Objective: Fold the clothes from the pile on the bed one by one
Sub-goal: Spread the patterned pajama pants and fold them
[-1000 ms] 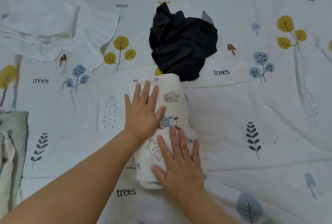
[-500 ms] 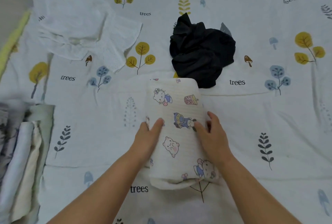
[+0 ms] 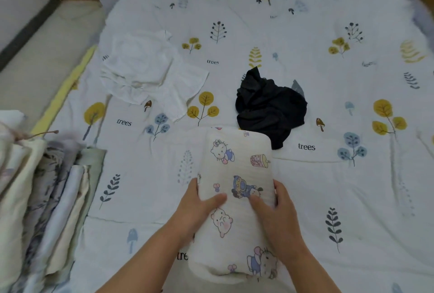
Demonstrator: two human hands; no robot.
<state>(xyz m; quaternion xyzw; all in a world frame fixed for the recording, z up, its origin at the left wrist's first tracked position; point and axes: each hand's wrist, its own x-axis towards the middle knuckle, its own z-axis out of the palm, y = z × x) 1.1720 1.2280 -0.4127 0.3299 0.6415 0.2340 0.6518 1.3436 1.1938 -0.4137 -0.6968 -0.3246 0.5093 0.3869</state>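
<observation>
Cartoon-print cloth [image 3: 237, 198], folded into a thick bundle, lay low in the middle of the bed [image 3: 328, 198]. Left hand [image 3: 197, 208] and right hand [image 3: 279, 217] gripped its sides, thumbs on top. Above it sat a black garment [image 3: 270, 107].

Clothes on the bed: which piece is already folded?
The cartoon-print cloth, gripped between both hands; the white garment and the black garment lie crumpled.

Tree-print bedsheet [image 3: 305, 34] covers bed; beige floor [image 3: 35, 65] left, dark baseboard [image 3: 25, 32].
</observation>
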